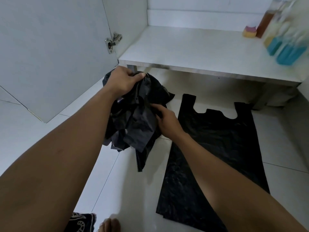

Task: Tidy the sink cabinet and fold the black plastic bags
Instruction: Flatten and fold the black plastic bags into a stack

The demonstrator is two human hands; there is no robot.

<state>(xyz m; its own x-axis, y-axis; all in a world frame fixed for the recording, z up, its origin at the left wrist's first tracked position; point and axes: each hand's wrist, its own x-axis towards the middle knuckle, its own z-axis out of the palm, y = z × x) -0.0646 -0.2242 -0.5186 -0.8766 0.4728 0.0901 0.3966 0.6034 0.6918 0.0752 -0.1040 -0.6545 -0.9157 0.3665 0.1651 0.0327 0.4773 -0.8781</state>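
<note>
Both left hand (122, 81) and right hand (165, 117) fingers clutch the bag bundle (135, 122).

Black plastic bags (215, 141), white cabinet shelf (184, 47), pale tiled floor (133, 190), blue liquid bottles (287, 54), amber bottle (265, 22), black-and-white patterned cloth (82, 222).

The bottles (287, 47) at far right are smeared with blur (labels unreadable) and cut by the edge. The right forearm (225, 173) hides part of the flat bag (217, 139). Fingertips of the right hand (167, 119) are buried in the crumpled bags (133, 121). Near, a foot (109, 225) is cropped.
</note>
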